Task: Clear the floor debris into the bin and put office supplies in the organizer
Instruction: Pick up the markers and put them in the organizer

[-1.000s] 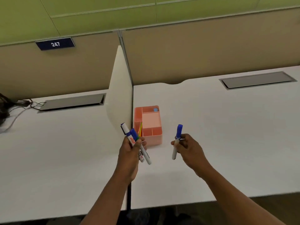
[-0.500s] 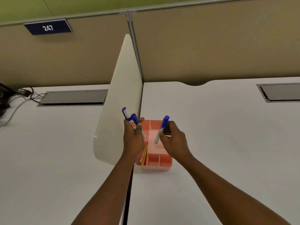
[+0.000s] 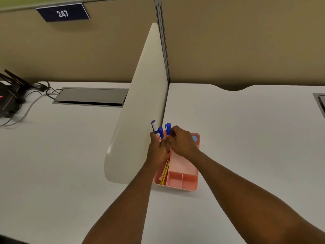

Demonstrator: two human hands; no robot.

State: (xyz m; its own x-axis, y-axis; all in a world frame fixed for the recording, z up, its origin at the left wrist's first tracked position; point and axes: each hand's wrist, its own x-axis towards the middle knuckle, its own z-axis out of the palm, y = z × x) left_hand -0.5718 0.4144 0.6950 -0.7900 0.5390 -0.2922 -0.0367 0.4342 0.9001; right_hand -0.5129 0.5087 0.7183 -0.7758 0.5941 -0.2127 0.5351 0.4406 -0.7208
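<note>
Head view: both hands are hovering over a pink plastic compartmented organizer (image 3: 182, 176) on the white desk (image 3: 246, 138) — left hand (image 3: 157, 150) clutching two blue-capped markers (image 3: 157, 132), right hand (image 3: 182, 142) pinching a third blue-capped marker (image 3: 168, 129). Lowering it tip-first into a free compartment seems best.

Office, cubicle partitions (image 3: 246, 41), numbered sign (image 3: 62, 13), white desks (image 3: 246, 138)
</note>
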